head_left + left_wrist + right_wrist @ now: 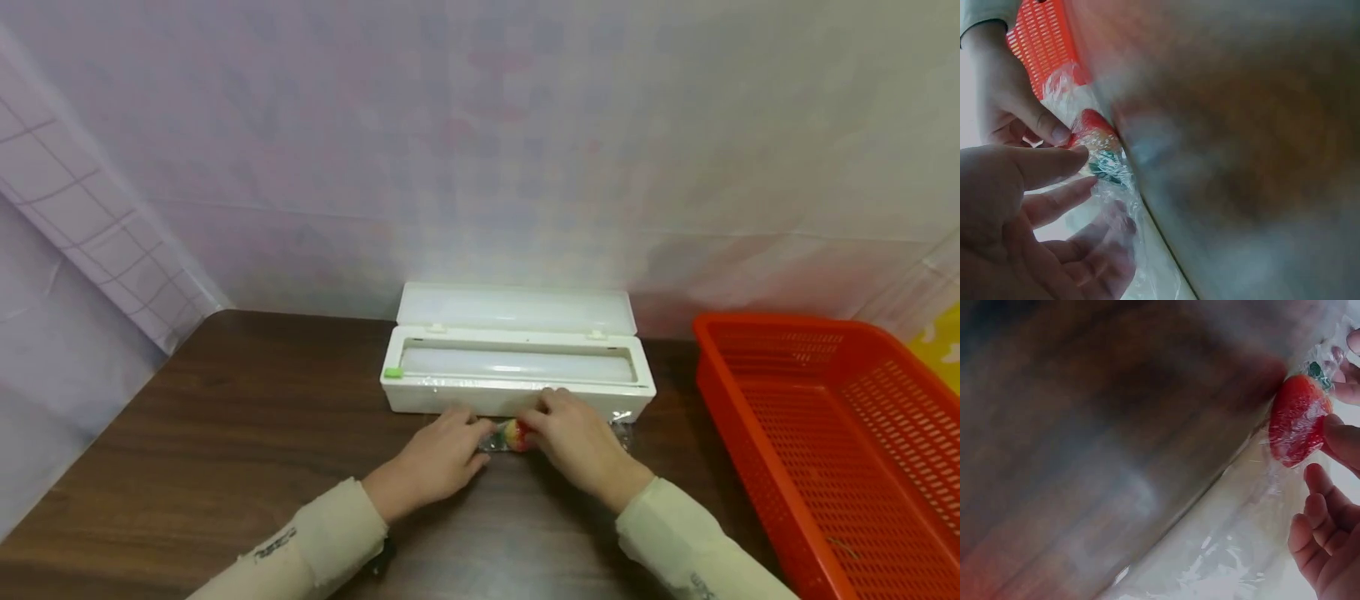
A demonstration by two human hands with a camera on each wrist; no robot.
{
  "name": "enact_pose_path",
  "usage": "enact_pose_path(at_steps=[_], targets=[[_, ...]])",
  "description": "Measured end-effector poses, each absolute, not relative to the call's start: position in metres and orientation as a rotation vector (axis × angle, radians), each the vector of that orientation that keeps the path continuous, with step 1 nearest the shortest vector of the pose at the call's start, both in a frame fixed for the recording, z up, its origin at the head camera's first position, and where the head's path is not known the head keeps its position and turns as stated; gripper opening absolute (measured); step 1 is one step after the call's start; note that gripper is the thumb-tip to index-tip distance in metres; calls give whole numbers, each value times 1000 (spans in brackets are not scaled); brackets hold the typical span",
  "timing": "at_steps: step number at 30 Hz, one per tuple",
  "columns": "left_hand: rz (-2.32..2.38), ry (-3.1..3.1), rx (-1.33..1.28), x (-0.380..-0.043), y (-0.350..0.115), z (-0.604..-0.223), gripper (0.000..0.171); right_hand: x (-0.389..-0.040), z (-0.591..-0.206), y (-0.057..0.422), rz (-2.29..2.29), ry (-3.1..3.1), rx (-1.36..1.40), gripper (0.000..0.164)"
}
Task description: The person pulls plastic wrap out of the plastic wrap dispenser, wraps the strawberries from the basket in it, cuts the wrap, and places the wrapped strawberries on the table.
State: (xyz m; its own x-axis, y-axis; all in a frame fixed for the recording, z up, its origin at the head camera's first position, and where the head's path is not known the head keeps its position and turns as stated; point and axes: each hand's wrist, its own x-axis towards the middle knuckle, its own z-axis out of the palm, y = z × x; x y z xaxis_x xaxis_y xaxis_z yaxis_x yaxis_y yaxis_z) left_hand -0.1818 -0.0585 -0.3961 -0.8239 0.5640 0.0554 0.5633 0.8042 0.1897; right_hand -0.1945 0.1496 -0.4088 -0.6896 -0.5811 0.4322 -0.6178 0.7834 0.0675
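A red strawberry [517,434] with a pale yellowish shoulder and green leaves lies wrapped in clear cling film [1119,200], just before a white cling film dispenser [517,400]. The left hand [442,454] holds the film around the leaf end between thumb and forefinger; its other fingers curl behind the film in the left wrist view. At the red end, the right hand [577,437] grips the wrapped strawberry, its thumb [1338,434] against the fruit's side. Film stretches along the dispenser's front and bunches beyond the right hand.
The dispenser's lid [517,308] stands raised, showing the white roll [517,363] inside. A green slider [393,372] sits at its left end. To the right is a red plastic basket [757,442] on the dark wooden table [262,433]. A pale curtain [487,150] hangs behind.
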Motion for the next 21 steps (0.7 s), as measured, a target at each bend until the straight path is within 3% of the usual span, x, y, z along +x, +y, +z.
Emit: enact_pose_path(at_steps=[8,13,16,21], targets=[[530,3023,903,-176,-62,-388,30,-192,-401,148,207,-2509,858,18],[750,3279,955,-173,-73,-377,18,-194,-393,141,301,-2420,869,9],[796,3460,870,-184,-90,-373,30,-198,-385,133,351,-2423,861,6],[742,3467,468,-204,-117,-374,57,-205,-369,111,393,-2504,854,5]])
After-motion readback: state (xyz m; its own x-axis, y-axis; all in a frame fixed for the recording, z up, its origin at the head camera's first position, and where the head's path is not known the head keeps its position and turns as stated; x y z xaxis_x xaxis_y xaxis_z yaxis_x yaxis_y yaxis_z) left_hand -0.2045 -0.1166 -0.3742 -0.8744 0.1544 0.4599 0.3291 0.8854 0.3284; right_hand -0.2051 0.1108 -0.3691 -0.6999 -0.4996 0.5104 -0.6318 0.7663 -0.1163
